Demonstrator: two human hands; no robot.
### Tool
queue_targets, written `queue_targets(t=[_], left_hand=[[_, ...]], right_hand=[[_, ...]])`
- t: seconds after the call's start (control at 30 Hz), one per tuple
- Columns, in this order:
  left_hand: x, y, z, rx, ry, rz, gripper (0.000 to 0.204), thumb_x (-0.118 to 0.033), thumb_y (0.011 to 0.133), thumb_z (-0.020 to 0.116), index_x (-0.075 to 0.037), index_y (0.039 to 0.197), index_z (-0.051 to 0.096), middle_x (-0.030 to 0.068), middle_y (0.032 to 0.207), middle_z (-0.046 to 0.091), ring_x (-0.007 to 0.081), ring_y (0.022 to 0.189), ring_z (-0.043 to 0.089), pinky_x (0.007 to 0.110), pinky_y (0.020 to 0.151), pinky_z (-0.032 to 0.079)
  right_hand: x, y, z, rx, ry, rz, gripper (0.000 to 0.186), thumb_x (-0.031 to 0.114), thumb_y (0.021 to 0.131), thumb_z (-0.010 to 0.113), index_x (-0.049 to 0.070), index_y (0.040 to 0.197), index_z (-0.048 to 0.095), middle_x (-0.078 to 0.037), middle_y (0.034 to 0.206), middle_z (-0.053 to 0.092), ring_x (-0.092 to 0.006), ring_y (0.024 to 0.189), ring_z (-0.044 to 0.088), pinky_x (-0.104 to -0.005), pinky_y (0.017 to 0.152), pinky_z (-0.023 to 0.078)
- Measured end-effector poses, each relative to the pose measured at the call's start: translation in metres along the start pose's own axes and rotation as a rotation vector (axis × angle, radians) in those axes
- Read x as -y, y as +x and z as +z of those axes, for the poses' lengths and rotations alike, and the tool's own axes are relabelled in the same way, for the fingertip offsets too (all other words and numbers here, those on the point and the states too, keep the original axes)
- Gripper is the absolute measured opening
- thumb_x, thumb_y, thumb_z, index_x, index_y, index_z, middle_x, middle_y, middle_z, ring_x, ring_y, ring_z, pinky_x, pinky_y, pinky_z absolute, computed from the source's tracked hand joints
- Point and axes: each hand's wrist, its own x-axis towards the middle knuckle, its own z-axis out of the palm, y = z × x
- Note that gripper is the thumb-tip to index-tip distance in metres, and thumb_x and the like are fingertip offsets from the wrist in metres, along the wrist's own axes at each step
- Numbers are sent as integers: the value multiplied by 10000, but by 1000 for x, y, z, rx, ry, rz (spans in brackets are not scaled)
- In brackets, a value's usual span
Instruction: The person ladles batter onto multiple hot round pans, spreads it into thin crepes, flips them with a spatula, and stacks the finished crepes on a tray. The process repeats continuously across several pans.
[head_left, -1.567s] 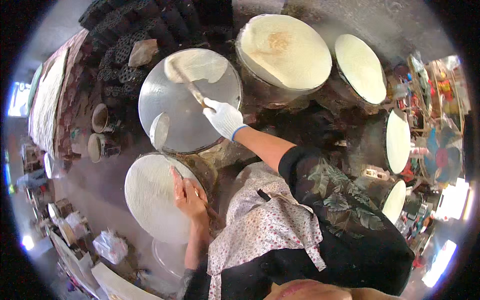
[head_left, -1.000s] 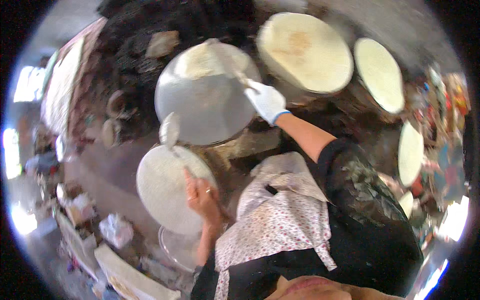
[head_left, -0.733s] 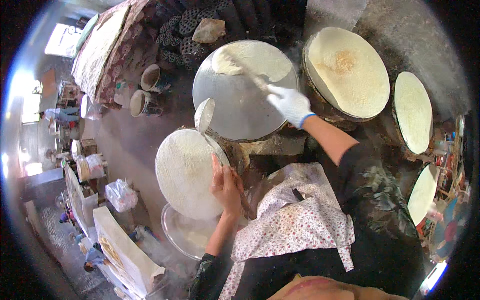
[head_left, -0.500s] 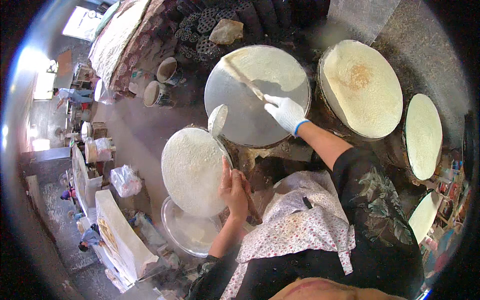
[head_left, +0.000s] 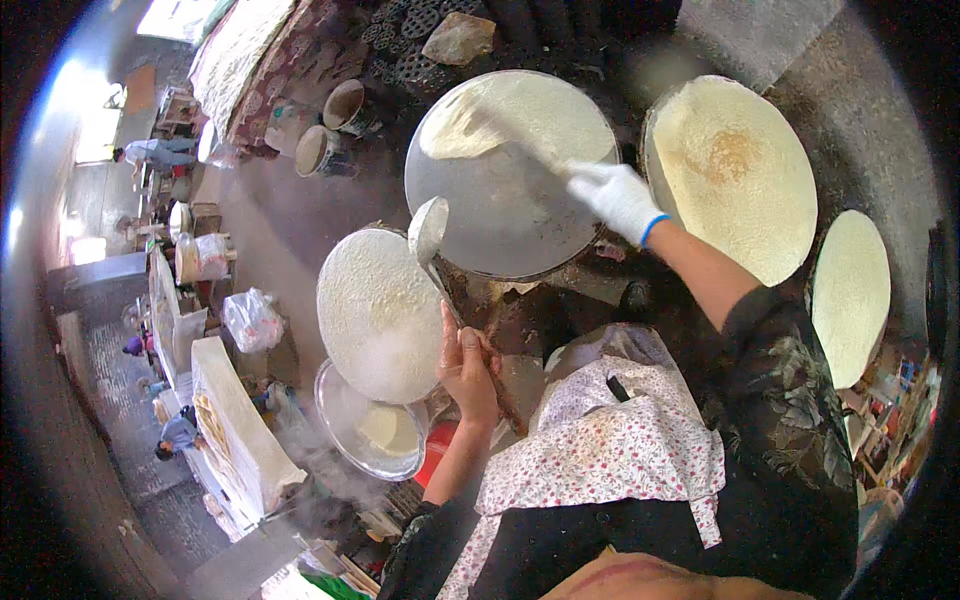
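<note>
My left hand point(head_left: 470, 380) is closed around the handle of a metal ladle point(head_left: 428, 228), whose pale-coated bowl hangs between a dark round griddle point(head_left: 490, 230) and a pale, bubbly round surface point(head_left: 375, 300). In a white glove with a blue cuff, my right hand point(head_left: 615, 198) grips a long-handled spreader point(head_left: 530, 148), blurred by motion. The spreader reaches over the griddle, where pale batter point(head_left: 555, 108) covers the far part. Bare grey metal shows on the near part.
Right of the griddle lie a large pale pancake point(head_left: 740, 190) with a browned patch and another pale round point(head_left: 850, 300). A clear basin point(head_left: 330, 425) and a red bucket point(head_left: 434, 455) stand at lower left. Perforated coal briquettes point(head_left: 400, 30) and buckets point(head_left: 318, 150) sit beyond. People work far left.
My right hand has moved right with the spreader, and the batter's edge on the griddle has changed shape. My left hand keeps the ladle in nearly the same place. The whole view has shifted slightly.
</note>
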Motion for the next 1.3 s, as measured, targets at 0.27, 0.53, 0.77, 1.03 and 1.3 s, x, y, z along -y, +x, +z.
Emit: queue_targets(t=[0.27,0.53,0.77,1.03,1.3], left_hand=[[6,-3,17,-25,-56,0,570,-94,1116,494,-114,1657,317,-6,795,527,68,554,470,219,497,419],[10,5,24,-116,-2,-65,575,-81,1113,487,-112,1658,309,0,792,521,74,580,485,222,511,428],[15,9,19,-154,-34,-111,578,-120,1109,526,-124,1654,331,-6,803,523,74,543,462,242,462,415],[21,16,0,-171,32,-95,551,-70,1099,511,-117,1633,383,-6,765,510,70,556,461,234,490,420],[16,128,-18,-212,163,149,503,-94,1088,525,-88,1588,464,-23,726,512,44,497,429,211,438,382]], right_hand=[[-6,16,-5,275,-53,-119,490,476,959,605,193,1345,710,-139,1302,714,-345,1139,705,-400,1002,530],[-4,43,-7,238,-91,-172,479,475,962,611,206,1347,709,-160,1274,723,-366,1139,702,-437,969,545],[-3,54,-3,237,-22,1,477,459,961,644,208,1362,704,-132,1267,739,-327,1127,723,-389,972,550],[6,62,5,565,-152,-89,477,473,965,627,235,1372,700,-133,1291,725,-321,1167,705,-389,997,530],[17,85,29,325,-191,-414,386,393,995,610,267,1346,712,-161,1198,751,-344,1067,734,-414,941,562]])
